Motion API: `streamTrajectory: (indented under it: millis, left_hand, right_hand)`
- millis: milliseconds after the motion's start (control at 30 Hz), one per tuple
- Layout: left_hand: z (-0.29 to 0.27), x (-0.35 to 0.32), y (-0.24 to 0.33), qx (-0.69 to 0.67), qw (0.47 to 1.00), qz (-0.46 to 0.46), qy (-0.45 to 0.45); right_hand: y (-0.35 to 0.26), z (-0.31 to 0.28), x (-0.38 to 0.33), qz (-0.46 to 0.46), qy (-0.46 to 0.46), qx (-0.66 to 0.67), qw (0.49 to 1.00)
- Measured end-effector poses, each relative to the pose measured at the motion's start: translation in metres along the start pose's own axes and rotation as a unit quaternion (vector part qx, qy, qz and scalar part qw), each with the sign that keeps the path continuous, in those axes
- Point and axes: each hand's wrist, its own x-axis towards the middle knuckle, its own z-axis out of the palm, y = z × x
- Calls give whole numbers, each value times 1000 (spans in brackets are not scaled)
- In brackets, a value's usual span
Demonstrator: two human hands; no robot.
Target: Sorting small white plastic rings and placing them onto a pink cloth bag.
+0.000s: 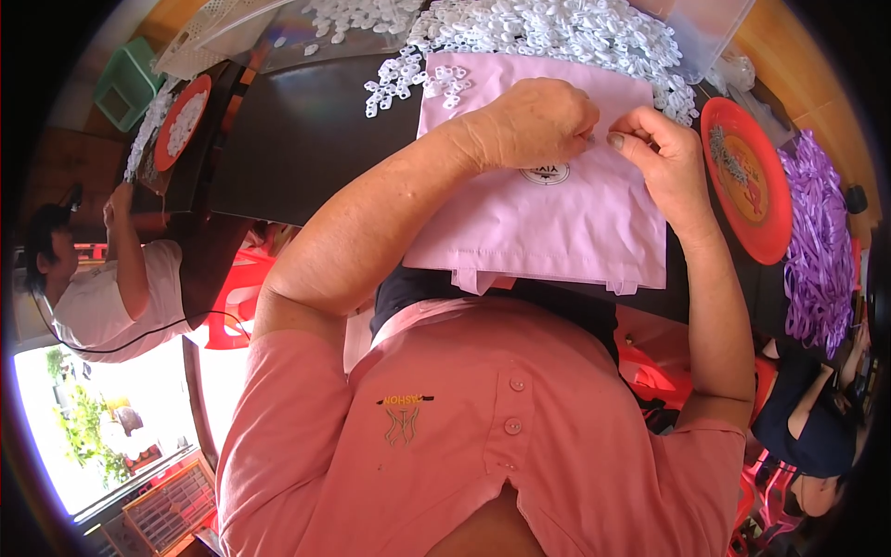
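Note:
A pink fabric bag [557, 227] lies flat over the dark table in front of me, its short handles toward my body and a round printed mark near its middle. Above it my left hand [543, 121] is closed, fingertips curled in and pinched together. Just to its right, my right hand [666, 158] has thumb and forefinger bent together in a pinch, pointing at the left hand. Whatever is between the fingers is too small or hidden to make out. Small white plastic pieces [452, 84] lie on the bag's far left corner, beyond my left hand.
A large heap of white plastic pieces [548, 30] spreads behind the bag. On the right are a red plate [775, 227] holding small metallic bits and a bundle of purple ribbons [819, 251]. At the left, a co-worker [121, 288] sits near another red plate [167, 153] and a green basket [125, 85].

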Motion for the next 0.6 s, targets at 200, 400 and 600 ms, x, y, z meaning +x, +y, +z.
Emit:
streamTrajectory:
  millis: [200,400,600]
  left_hand:
    - [1,0,0,1,1000,-14,-16]
    - [-5,3,9,-197,977,-78,-6]
    - [-14,5,18,-330,928,-170,24]
  right_hand:
    - [-2,1,0,-2,1,-2,1000]
    - [0,0,0,-4,2,6,1000]
    - [-5,1,0,-10,43,39,998]
